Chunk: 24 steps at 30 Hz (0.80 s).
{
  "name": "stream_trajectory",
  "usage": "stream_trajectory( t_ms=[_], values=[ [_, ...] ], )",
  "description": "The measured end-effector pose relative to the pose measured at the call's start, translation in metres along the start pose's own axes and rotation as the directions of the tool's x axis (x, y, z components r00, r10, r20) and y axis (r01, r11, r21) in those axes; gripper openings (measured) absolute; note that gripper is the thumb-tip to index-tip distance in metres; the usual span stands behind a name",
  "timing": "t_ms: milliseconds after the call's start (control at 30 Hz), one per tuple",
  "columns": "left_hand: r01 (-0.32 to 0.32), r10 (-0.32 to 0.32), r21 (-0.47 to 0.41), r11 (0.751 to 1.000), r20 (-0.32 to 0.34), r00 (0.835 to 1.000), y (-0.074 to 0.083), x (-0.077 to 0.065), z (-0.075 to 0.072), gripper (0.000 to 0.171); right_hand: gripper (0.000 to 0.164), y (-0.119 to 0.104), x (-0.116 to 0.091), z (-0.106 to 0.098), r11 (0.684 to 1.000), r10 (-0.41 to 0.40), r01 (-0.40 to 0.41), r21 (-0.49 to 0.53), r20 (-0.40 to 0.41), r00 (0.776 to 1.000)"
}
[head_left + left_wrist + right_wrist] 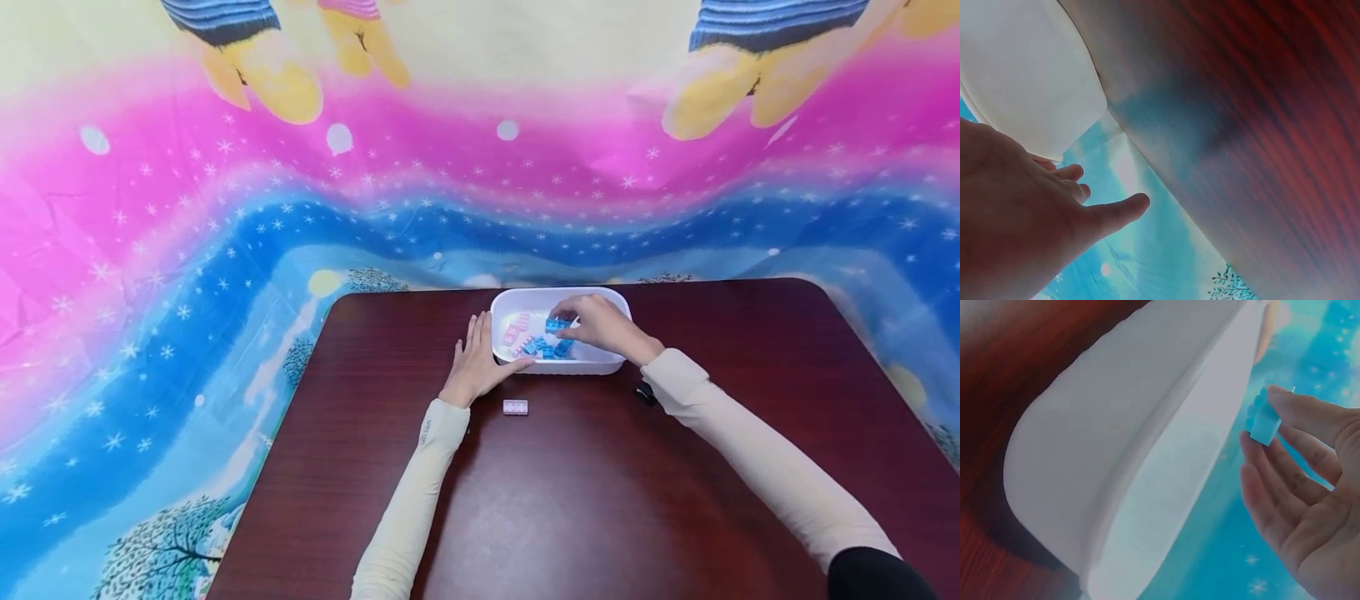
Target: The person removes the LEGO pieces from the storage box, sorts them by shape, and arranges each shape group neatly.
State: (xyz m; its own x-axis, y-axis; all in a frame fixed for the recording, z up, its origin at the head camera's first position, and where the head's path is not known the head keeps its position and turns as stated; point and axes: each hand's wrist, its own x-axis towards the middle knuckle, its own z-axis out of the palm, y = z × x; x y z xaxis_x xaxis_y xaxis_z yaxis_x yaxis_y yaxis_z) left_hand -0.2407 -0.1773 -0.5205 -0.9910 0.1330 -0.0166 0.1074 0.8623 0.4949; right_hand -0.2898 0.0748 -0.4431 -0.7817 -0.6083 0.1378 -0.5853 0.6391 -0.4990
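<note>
A studded block (557, 325) is pinched by the right hand (602, 323), a smooth tub (573, 367) touched by the left hand (476, 363), thumb spread apart.

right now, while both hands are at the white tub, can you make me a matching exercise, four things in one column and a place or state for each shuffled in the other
Things
1. left hand
2. right hand
3. lone pink brick
4. tub

Places and states
A. white, with pink bricks and blue bricks inside
B. lying on the table, on the person's side of the tub
C. at the tub's left end, thumb spread
D. pinching a blue brick

Right pairs: 1-C, 2-D, 3-B, 4-A
</note>
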Motion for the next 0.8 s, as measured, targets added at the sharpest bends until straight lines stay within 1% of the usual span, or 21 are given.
stream_trajectory(
  t_ms=[167, 300, 433, 633, 800],
  values=[
    [-0.015, 0.015, -0.006, 1.000, -0.004, 1.000, -0.002, 0.000, -0.001, 0.125, 0.029, -0.018, -0.016, -0.001, 0.999, -0.044, 0.044, -0.019, -0.010, 0.999],
    [-0.024, 0.024, -0.009, 1.000, -0.013, 1.000, -0.004, 0.002, -0.002, 0.123, 0.029, -0.029, -0.026, 0.002, 0.996, -0.092, 0.092, -0.007, -0.019, 0.996],
    [-0.025, 0.025, -0.024, 0.999, -0.013, 1.000, -0.003, 0.001, -0.004, 0.123, 0.026, -0.036, -0.036, 0.006, 0.993, -0.118, 0.119, 0.016, -0.025, 0.993],
    [-0.036, 0.036, -0.022, 0.999, -0.018, 0.999, -0.002, 0.000, -0.003, 0.124, 0.027, -0.040, -0.046, 0.021, 0.992, -0.121, 0.121, 0.041, -0.001, 0.993],
    [-0.031, 0.031, -0.031, 0.999, -0.015, 0.999, 0.000, -0.002, -0.003, 0.124, 0.029, -0.042, -0.054, 0.035, 0.995, -0.103, 0.102, 0.016, 0.034, 0.994]
  ],
)
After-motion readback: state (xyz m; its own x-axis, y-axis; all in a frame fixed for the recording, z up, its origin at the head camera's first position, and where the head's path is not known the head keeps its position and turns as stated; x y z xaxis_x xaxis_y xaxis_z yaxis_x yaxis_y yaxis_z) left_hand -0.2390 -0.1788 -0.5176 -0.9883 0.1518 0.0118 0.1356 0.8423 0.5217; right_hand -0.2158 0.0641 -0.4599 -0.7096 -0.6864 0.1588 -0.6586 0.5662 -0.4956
